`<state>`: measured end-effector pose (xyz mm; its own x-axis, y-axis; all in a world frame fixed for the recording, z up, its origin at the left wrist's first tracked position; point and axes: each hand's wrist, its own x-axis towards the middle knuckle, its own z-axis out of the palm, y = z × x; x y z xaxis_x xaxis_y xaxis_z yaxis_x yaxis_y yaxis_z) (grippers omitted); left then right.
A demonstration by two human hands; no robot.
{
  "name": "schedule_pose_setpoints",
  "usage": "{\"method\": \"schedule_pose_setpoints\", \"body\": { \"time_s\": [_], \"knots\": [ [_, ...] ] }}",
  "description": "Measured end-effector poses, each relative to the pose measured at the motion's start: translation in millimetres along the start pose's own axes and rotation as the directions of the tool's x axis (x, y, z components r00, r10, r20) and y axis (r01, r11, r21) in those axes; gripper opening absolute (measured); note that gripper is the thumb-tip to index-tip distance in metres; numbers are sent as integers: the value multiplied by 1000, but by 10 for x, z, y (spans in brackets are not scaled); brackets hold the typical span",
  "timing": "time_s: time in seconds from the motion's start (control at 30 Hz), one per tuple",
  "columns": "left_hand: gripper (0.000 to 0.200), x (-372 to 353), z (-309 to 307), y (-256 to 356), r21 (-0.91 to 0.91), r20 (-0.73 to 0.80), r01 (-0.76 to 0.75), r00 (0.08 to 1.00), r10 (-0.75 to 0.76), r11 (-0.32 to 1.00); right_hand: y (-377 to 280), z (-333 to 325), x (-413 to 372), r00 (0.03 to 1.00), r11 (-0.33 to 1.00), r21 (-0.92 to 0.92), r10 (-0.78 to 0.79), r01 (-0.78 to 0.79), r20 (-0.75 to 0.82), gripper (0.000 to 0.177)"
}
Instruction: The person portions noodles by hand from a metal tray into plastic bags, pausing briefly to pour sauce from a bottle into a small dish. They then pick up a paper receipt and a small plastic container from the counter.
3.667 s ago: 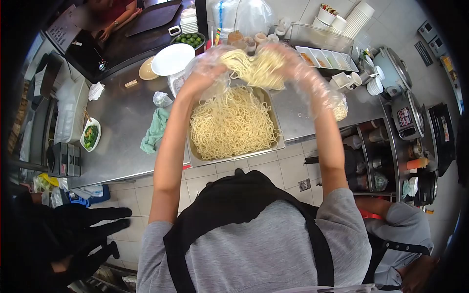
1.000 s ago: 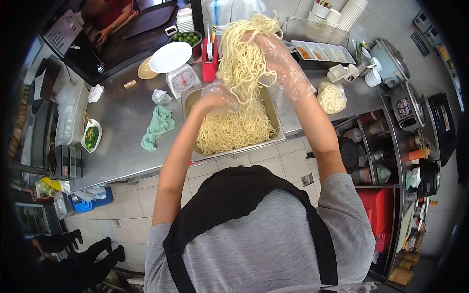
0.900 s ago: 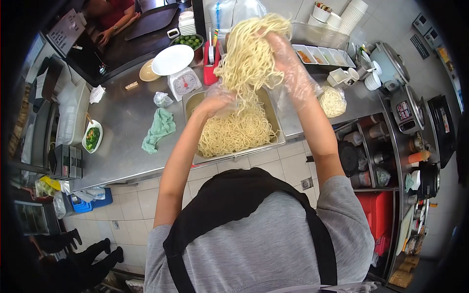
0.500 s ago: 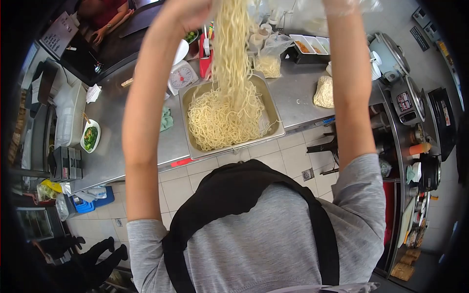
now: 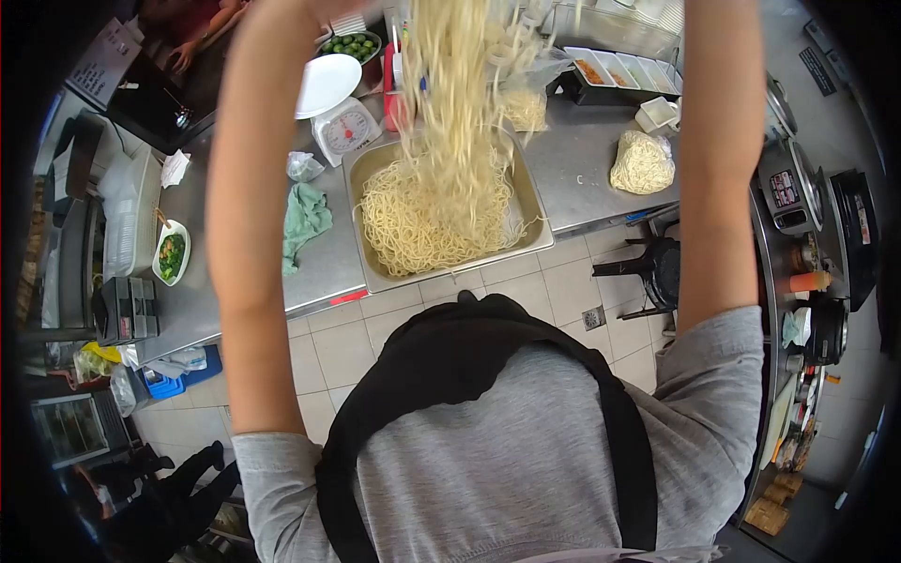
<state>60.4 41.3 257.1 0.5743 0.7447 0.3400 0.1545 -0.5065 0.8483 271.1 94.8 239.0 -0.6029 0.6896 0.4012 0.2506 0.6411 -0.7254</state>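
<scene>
A long curtain of yellow noodles (image 5: 450, 75) hangs from the top edge of the view, smeared by motion. Its lower end reaches a heap of noodles (image 5: 404, 225) in a deep rectangular metal pan (image 5: 540, 235) on the counter. Both my arms are raised on either side of the strands. Only a blurred part of my left hand (image 5: 340, 7) shows at the top edge, left of the hanging noodles, with its fingers out of sight. My right hand lies beyond the top edge. What holds the strands up is hidden.
Left of the pan are a dial scale (image 5: 345, 131) with a white plate (image 5: 328, 84) and a green cloth (image 5: 305, 220). Bagged noodles (image 5: 643, 162) and a condiment tray (image 5: 624, 73) stand to the right. A black stool (image 5: 657, 272) is below the counter. Another person's hand (image 5: 185, 54) shows top left.
My arms have spread wider apart and my hands have gone further out past the top edge. The hanging noodles look looser and more blurred.
</scene>
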Motion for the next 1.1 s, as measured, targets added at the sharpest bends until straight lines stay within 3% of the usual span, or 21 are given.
{"method": "schedule_pose_setpoints", "body": {
  "time_s": [0.03,0.07,0.1,0.13,0.17,0.2,0.27,0.33,0.37,0.43,0.47,0.53,0.6,0.7,0.77,0.83,0.9,0.93,1.0,1.03,1.1],
  "knots": [
    [73,-120,82,-270,108,114,145,981,-157,984,160,112,-13,996,996,-82,32,-25,79,59],
    [48,-271,249,-618,471,65,138,980,-190,871,325,245,-27,985,986,-163,70,-44,156,59],
    [29,-434,442,-1019,766,5,125,980,-201,630,511,394,-48,968,969,-239,114,-60,222,60],
    [38,-568,444,-1367,654,170,280,850,-498,702,693,581,-70,946,949,-309,160,-69,281,61],
    [54,-644,504,-1367,843,415,-29,669,-616,537,889,821,-101,915,925,-371,216,-80,340,62],
    [66,-788,466,-1626,834,439,-35,646,-624,550,1075,1072,-146,883,897,-433,269,-85,385,63],
    [84,-1034,300,-1893,689,411,175,705,-579,703,1354,1559,-239,836,857,-510,334,-76,435,65],
    [95,-1250,285,-1856,213,243,483,816,-525,849,1503,1989,-347,821,849,-525,341,-61,457,67],
    [96,-1280,284,-1893,224,234,491,812,-535,842,1462,2100,-380,823,870,-492,293,-18,487,68],
    [99,-1329,307,-2016,241,208,510,804,-558,826,1233,2042,-360,758,956,-282,122,84,640,68],
    [98,-1319,327,-2125,183,277,529,781,-560,829,1192,2035,-339,712,978,-164,25,128,702,68],
    [96,-1420,401,-2422,276,244,457,817,-522,845,1920,1925,-548,811,985,104,54,-141,582,72],
    [92,-1472,475,-2530,330,248,427,821,-514,842,2098,1714,-748,755,957,28,209,-288,622,71],
    [89,-1573,660,-2961,437,176,436,817,-550,787,1262,1426,-990,428,780,-606,607,-158,670,59],
    [83,-1578,821,-2848,310,25,506,842,-539,805,1284,1973,-1465,714,704,-608,632,-367,301,59],
    [81,-1576,967,-2823,65,-131,545,835,-534,836,1633,2226,-1672,830,769,-436,551,-467,82,61],
    [81,-1561,1061,-2780,8,-148,480,868,-474,877,1953,2188,-1743,899,895,-141,434,-424,53,65],
    [82,-1547,1105,-2748,35,-141,439,892,-430,898,1834,2116,-1705,841,705,542,541,-457,6,60],
    [87,-1529,1071,-2539,4,-49,387,921,-387,922,1584,1753,-1441,847,846,58,525,-530,89,54],
    [88,-1518,1015,-2445,39,-22,422,907,-421,906,1448,1541,-1306,835,839,-201,534,-505,131,51],
    [91,-1587,860,-2385,104,27,489,869,-494,866,1244,1254,-1174,981,964,-217,174,-152,87,42]
  ]
}}
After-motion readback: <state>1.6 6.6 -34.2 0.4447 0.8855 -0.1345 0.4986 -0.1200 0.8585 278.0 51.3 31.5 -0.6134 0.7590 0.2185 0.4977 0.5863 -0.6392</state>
